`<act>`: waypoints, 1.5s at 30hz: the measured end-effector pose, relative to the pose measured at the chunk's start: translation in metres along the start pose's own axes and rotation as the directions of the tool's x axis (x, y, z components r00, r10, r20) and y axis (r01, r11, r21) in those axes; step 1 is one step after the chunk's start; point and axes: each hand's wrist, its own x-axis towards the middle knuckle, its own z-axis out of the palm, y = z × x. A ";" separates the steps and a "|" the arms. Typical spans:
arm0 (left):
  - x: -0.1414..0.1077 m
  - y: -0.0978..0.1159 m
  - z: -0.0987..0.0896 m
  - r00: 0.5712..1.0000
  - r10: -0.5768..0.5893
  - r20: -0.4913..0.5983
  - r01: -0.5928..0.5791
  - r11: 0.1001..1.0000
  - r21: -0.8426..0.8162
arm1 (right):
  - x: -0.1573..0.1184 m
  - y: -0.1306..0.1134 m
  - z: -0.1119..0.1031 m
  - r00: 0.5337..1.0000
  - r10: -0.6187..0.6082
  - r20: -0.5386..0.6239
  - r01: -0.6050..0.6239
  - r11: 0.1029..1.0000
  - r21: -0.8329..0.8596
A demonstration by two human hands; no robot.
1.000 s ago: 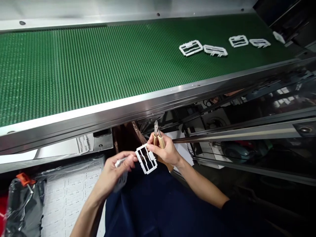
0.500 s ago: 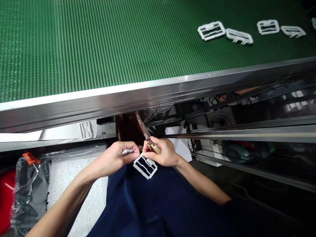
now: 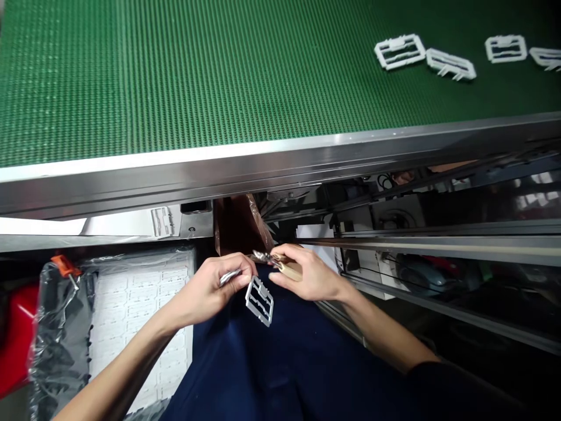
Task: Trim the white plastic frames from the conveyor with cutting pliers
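My left hand (image 3: 209, 289) pinches a small pale plastic piece (image 3: 230, 277) between its fingertips. My right hand (image 3: 309, 273) grips wood-handled side cutters (image 3: 280, 263), whose steel jaws point left toward that piece. Just below the fingers, between both hands, hangs a white plastic rectangular frame with slotted openings (image 3: 259, 301). I cannot tell whether it joins the pinched piece. Beyond the steel rail, several similar white frames (image 3: 400, 51) lie on a green studded conveyor belt (image 3: 175, 88), well out of reach of both hands.
The belt's steel side rail (image 3: 219, 169) runs across above my hands. Dark navy cloth (image 3: 272, 362) lies under my forearms. To the left are a clear plastic bag with an orange clip (image 3: 61, 333), a white sheet stack (image 3: 140, 316) and a red object (image 3: 17, 333).
The cutters have tilted from upright to nearly level, jaws toward my left hand. The white frame has turned and dropped lower. The view has shifted, moving the belt frames up and right.
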 end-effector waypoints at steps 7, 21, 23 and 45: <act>0.004 0.008 -0.001 0.999 -0.013 0.050 0.009 0.997 0.074 | -0.012 -0.035 -0.050 0.963 0.106 0.248 0.081 0.762 -0.643; 0.003 0.025 0.004 1.000 0.009 0.006 -0.010 0.977 0.211 | -0.003 -0.057 -0.062 0.920 0.127 0.371 0.224 0.605 -0.764; 0.004 0.027 0.005 1.000 0.010 0.008 -0.012 0.975 0.220 | -0.002 -0.060 -0.063 0.920 0.121 0.373 0.234 0.593 -0.770; 0.005 0.029 0.011 0.994 -0.002 0.111 -0.034 0.948 0.318 | 0.006 -0.086 -0.070 0.887 0.116 0.447 0.365 0.415 -0.833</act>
